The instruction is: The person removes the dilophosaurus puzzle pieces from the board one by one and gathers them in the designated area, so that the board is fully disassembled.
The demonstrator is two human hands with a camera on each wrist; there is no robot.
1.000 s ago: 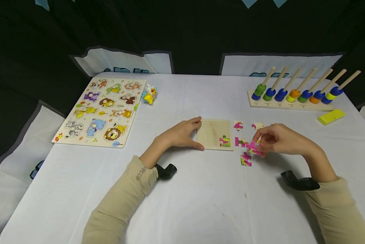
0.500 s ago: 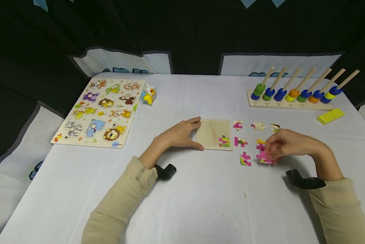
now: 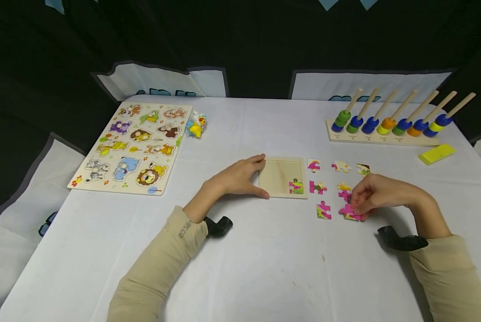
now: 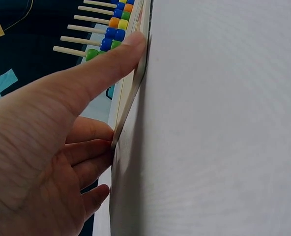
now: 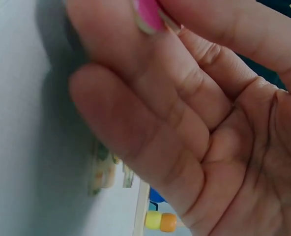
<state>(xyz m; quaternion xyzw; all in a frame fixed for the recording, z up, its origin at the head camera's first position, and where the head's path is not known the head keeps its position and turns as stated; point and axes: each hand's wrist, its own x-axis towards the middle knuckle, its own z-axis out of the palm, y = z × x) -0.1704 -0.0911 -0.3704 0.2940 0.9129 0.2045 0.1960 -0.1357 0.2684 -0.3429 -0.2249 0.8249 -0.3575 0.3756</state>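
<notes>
My left hand (image 3: pixel 240 176) holds the small wooden puzzle tray (image 3: pixel 278 172) by its left side, thumb at the near corner and fingers at the far one. In the left wrist view the thumb (image 4: pixel 106 66) lies along the tray's edge. One pink-and-green puzzle piece (image 3: pixel 296 186) sits in the tray's near right corner. To the right, my right hand (image 3: pixel 381 194) pinches a pink jigsaw piece (image 3: pixel 350 212) between thumb and fingers, low over the table. In the right wrist view only a pink sliver of this piece (image 5: pixel 149 15) shows among the fingers.
Several loose pieces lie right of the tray, among them a pink one (image 3: pixel 323 210) and a cream one (image 3: pixel 340 167). A bead-peg rack (image 3: pixel 383 138) and a yellow block (image 3: pixel 436 154) stand at back right. An animal puzzle board (image 3: pixel 129 150) and a small toy figure (image 3: pixel 196 124) are at left.
My right hand has moved right and toward me with the pink piece, away from the tray, then slightly lower. Loose pieces behind it have come into view. My left hand has stayed on the tray.
</notes>
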